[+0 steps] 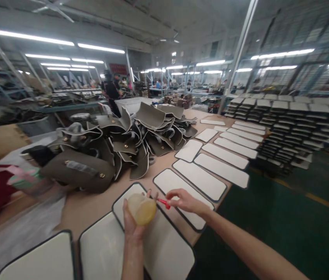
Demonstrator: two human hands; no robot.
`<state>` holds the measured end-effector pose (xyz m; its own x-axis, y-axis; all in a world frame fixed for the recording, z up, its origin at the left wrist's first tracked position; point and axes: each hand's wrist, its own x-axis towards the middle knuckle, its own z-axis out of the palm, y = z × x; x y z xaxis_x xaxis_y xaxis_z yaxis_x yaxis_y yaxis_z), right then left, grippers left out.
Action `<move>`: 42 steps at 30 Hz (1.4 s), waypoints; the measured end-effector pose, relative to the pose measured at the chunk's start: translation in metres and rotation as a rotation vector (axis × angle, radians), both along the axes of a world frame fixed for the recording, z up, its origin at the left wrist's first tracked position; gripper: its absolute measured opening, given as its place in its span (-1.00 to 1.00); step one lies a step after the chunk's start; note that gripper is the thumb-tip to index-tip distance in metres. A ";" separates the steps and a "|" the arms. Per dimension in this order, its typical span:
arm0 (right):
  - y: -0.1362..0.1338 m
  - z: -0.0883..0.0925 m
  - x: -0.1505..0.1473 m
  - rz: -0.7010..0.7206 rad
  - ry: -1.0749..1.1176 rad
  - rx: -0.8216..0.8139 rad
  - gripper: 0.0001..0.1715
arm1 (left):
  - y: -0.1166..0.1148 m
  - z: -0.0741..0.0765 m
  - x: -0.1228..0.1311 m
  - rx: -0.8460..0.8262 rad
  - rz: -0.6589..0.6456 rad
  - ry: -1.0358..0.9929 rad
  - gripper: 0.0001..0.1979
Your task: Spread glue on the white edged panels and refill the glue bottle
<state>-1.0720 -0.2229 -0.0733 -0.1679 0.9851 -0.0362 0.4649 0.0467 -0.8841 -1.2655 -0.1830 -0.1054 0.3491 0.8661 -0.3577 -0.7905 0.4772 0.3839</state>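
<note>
In front of me, my left hand point(132, 225) is wrapped around a yellowish translucent plastic pot point(141, 210), tilted over the light panels. To its right, my right hand point(183, 200) pinches a small red-handled brush point(164, 202). The brush points left, its blurred tip close to the pot's far side; whether it touches the pot I cannot tell. Below both hands lie flat cream panels with dark edges, among them a long panel point(167, 249) under the pot and another panel point(192, 212) beneath my right hand.
A heap of grey-brown curved pieces with metal fittings point(79, 169) covers the table's point(94, 210) left and back. More cream panels point(222, 169) lie in rows to the right. Stacked panels point(281, 132) stand beyond the right edge. A person point(111, 91) stands farther back.
</note>
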 end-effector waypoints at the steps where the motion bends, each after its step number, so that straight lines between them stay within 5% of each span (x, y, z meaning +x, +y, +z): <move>1: -0.003 0.006 0.003 0.005 0.090 -0.022 -0.73 | -0.001 0.006 0.001 0.029 -0.022 -0.045 -0.50; 7: -0.051 0.037 0.029 -0.077 0.409 -0.169 -0.63 | -0.023 0.034 0.021 0.195 -0.329 -0.365 -0.44; 11: -0.063 0.036 0.045 -0.208 0.546 -0.265 -0.60 | -0.022 0.034 0.047 0.208 -0.487 -0.428 -0.45; 18: -0.021 0.001 0.064 -0.168 0.731 -0.443 -0.63 | -0.009 0.019 0.069 0.102 -0.202 -0.167 -0.49; 25: -0.023 -0.021 0.056 0.159 0.702 -0.699 -0.60 | -0.052 0.008 0.041 -0.034 -0.109 -0.048 -0.53; 30: -0.013 -0.031 0.038 0.281 0.597 -0.712 -0.62 | -0.059 -0.008 0.019 -0.078 -0.042 0.018 -0.61; 35: 0.005 -0.038 0.028 0.292 0.431 -0.633 -0.51 | -0.052 -0.020 0.012 -0.055 -0.091 -0.006 -0.58; 42: 0.022 -0.042 0.013 0.386 0.128 -0.547 -0.67 | -0.036 -0.032 0.021 -0.036 -0.226 -0.068 -0.47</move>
